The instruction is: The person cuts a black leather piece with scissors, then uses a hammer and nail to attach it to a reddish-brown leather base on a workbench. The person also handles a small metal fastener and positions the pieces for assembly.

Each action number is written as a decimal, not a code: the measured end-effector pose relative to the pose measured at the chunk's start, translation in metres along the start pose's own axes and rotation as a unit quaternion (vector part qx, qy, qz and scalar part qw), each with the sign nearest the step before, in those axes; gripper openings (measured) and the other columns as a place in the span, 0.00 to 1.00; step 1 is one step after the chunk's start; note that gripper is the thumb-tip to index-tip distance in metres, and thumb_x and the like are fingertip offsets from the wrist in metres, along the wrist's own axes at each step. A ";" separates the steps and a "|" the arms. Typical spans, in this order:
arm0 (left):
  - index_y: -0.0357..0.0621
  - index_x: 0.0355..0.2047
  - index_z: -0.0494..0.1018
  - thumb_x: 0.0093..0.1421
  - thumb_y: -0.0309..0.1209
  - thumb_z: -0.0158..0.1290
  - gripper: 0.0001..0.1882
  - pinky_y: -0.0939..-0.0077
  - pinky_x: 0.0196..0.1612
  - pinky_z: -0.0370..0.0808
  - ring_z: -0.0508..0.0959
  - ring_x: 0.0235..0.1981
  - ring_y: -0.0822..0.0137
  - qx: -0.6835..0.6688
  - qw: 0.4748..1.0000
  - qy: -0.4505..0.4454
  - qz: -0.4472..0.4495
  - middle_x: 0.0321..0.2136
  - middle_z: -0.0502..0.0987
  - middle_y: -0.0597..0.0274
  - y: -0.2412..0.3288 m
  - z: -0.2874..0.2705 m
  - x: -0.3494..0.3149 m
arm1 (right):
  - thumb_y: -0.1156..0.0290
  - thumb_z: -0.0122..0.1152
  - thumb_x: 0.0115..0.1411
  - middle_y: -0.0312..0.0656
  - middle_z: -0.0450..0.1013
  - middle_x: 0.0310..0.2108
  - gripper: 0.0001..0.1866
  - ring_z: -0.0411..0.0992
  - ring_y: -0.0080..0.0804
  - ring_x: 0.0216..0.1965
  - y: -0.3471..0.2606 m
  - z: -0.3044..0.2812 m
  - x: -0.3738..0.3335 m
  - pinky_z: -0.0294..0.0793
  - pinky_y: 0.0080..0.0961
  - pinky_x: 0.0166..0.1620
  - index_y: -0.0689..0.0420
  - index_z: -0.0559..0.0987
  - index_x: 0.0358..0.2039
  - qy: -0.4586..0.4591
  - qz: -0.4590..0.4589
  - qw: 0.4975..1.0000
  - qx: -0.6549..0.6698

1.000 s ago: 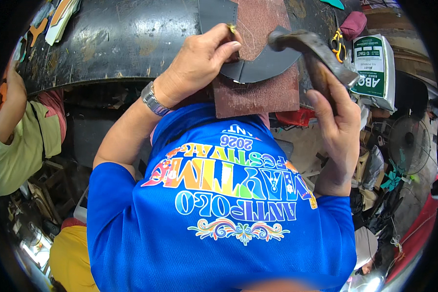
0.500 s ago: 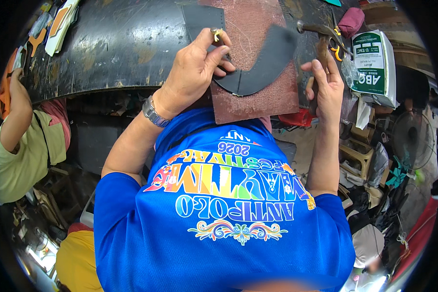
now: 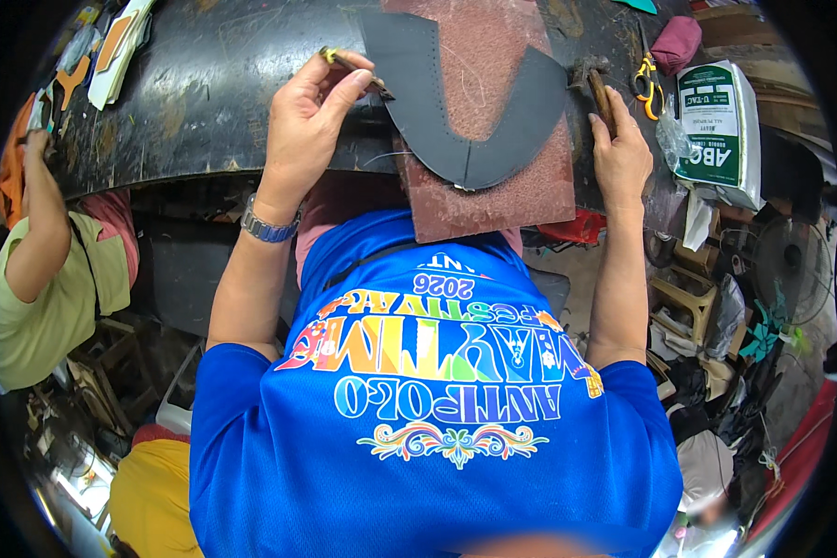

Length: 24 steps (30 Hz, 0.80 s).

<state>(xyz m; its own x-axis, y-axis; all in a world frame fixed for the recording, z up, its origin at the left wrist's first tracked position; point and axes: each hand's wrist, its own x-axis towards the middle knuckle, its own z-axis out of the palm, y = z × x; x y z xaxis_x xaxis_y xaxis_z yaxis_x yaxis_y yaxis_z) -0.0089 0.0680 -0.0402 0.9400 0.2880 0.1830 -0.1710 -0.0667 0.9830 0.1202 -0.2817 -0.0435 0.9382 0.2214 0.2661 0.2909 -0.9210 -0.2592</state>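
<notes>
A black U-shaped piece, leather-like, [image 3: 456, 153] lies on a reddish-brown board [image 3: 493, 219], with rows of small holes along its edges. My left hand [image 3: 302, 126], left of the piece, pinches a thin punch-like tool [image 3: 358, 70] with a yellow end; its dark tip points right, towards the piece's left edge. My right hand [image 3: 621, 160] is to the right of the board, loosely closed around the wooden handle of a hammer [image 3: 601, 95]. The hammer's metal head is beside the piece's right arm, low over the table.
The dark, scuffed table [image 3: 214, 93] has a curved front edge. Yellow-handled scissors [image 3: 647, 88], a pink bundle [image 3: 676, 45] and a white-green bag [image 3: 716, 135] are at the right. Cut sheets [image 3: 121, 51] lie far left, near another person's arm [image 3: 42, 237].
My left hand has moved left with the tool, off the black piece, uncovering its left arm. My right hand and the hammer have come lower, the hammer turning in the grip.
</notes>
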 end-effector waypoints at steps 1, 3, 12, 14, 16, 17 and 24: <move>0.39 0.42 0.77 0.67 0.29 0.55 0.07 0.82 0.46 0.74 0.79 0.40 0.76 0.028 0.999 -0.011 0.022 0.36 0.81 0.66 0.003 0.003 0.005 | 0.66 0.67 0.58 0.52 0.76 0.44 0.29 0.75 0.52 0.45 -0.006 -0.006 0.002 0.74 0.41 0.48 0.47 0.73 0.60 0.013 -0.016 1.000 -0.006; 0.40 0.42 0.77 0.66 0.28 0.56 0.07 0.81 0.43 0.75 0.80 0.38 0.75 0.063 0.993 -0.062 0.077 0.34 0.81 0.64 0.017 0.005 0.015 | 0.66 0.66 0.58 0.53 0.74 0.48 0.29 0.73 0.52 0.49 -0.026 -0.023 0.008 0.72 0.41 0.50 0.48 0.72 0.61 0.003 -0.021 0.999 -0.028; 0.38 0.42 0.76 0.63 0.21 0.56 0.07 0.76 0.43 0.78 0.82 0.38 0.67 0.274 0.865 -0.254 0.336 0.37 0.81 0.60 0.101 0.024 0.041 | 0.81 0.67 0.54 0.34 0.78 0.35 0.22 0.73 0.20 0.37 -0.136 -0.095 0.040 0.72 0.17 0.42 0.63 0.77 0.52 -0.252 -0.214 0.800 0.501; 0.37 0.42 0.76 0.64 0.20 0.55 0.07 0.76 0.44 0.78 0.82 0.39 0.66 0.218 0.897 -0.163 0.349 0.38 0.81 0.58 0.102 0.022 0.041 | 0.79 0.68 0.55 0.35 0.79 0.36 0.15 0.74 0.19 0.38 -0.129 -0.095 0.048 0.73 0.18 0.43 0.63 0.80 0.45 -0.262 -0.158 0.787 0.535; 0.37 0.44 0.74 0.67 0.21 0.51 0.07 0.72 0.46 0.80 0.83 0.42 0.63 0.139 0.931 -0.051 0.333 0.40 0.81 0.55 0.094 0.015 0.038 | 0.78 0.66 0.56 0.36 0.79 0.37 0.12 0.76 0.21 0.38 -0.114 -0.086 0.049 0.75 0.19 0.43 0.61 0.80 0.42 -0.178 0.005 0.771 0.612; 0.37 0.45 0.74 0.67 0.21 0.50 0.07 0.71 0.46 0.81 0.83 0.42 0.62 0.068 0.954 -0.046 0.290 0.40 0.81 0.55 0.090 0.009 0.035 | 0.76 0.64 0.59 0.37 0.80 0.37 0.12 0.76 0.23 0.37 -0.108 -0.078 0.053 0.75 0.19 0.43 0.61 0.80 0.44 -0.153 -0.030 0.753 0.639; 0.37 0.47 0.73 0.68 0.25 0.52 0.09 0.73 0.46 0.81 0.82 0.43 0.67 -0.032 0.997 -0.063 0.033 0.40 0.80 0.58 0.035 0.015 0.008 | 0.74 0.60 0.62 0.48 0.75 0.40 0.19 0.78 0.35 0.36 -0.082 -0.015 0.034 0.86 0.34 0.31 0.64 0.73 0.52 -0.122 0.153 0.706 0.681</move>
<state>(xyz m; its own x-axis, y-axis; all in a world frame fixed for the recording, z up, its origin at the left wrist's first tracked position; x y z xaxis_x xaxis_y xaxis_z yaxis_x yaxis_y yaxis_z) -0.0026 0.0539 -0.0045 0.9548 0.1634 0.2482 -0.2484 -0.0193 0.9685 0.1251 -0.2037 0.0007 0.9520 0.2815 -0.1206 -0.1776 0.1870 -0.9662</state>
